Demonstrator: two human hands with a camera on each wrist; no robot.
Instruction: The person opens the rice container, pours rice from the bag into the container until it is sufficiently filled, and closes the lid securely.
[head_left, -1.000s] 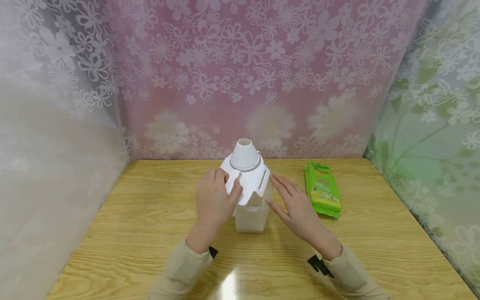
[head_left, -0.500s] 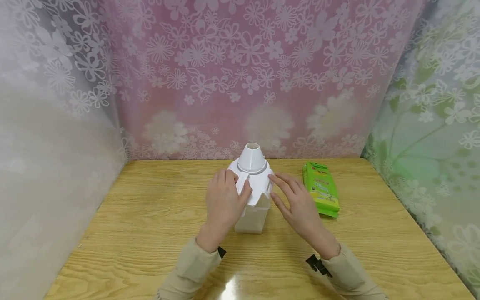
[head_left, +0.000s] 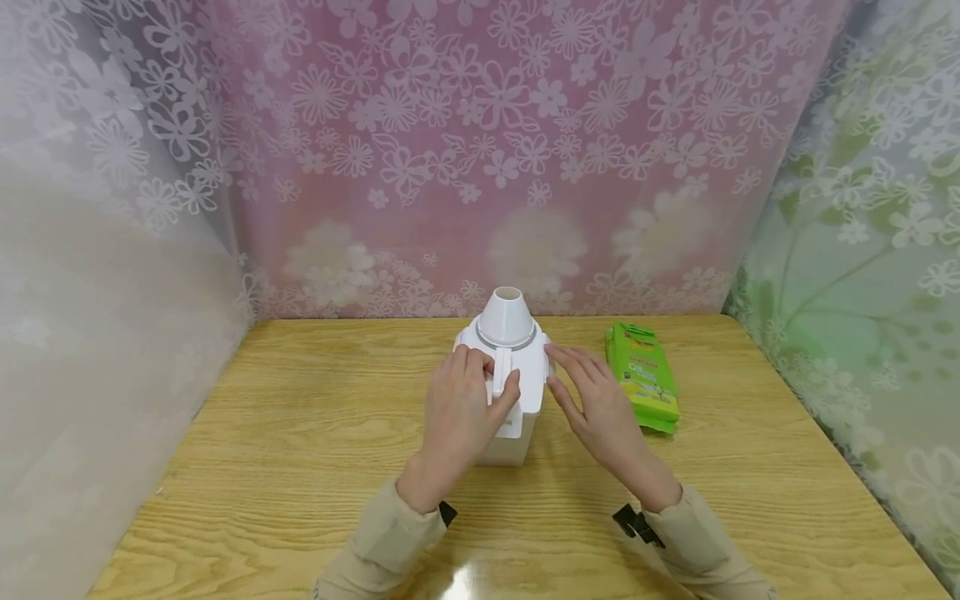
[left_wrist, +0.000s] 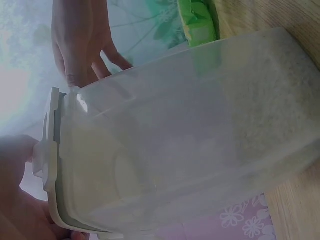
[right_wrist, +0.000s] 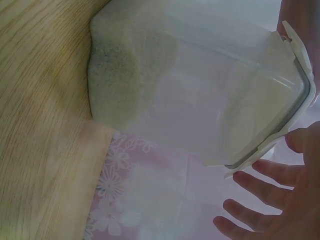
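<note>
A tall translucent storage container (left_wrist: 150, 135) stands on the table, with pale rice-like grains (right_wrist: 117, 70) in its lower part. Its white lid (head_left: 531, 387) lies over the top, grey seal along its rim in the wrist views. A white cone-shaped cup (head_left: 507, 321), narrow end up, sits at the lid's far end. My left hand (head_left: 461, 408) pinches the raised handle (head_left: 501, 375) on the lid between thumb and fingers. At the lid's right edge is my right hand (head_left: 600, 417), fingers extended, fingertips right at the rim.
A green packet (head_left: 642, 379) lies to the right of the container, beyond my right hand. The wooden table (head_left: 315, 417) is bounded by a pink floral curtain (head_left: 420, 167) behind and pale curtains at both sides.
The lid, held by my left hand, has swung right and come down squarely over the container's opening. The near part that showed open is now covered. My right hand stays close beside it.
</note>
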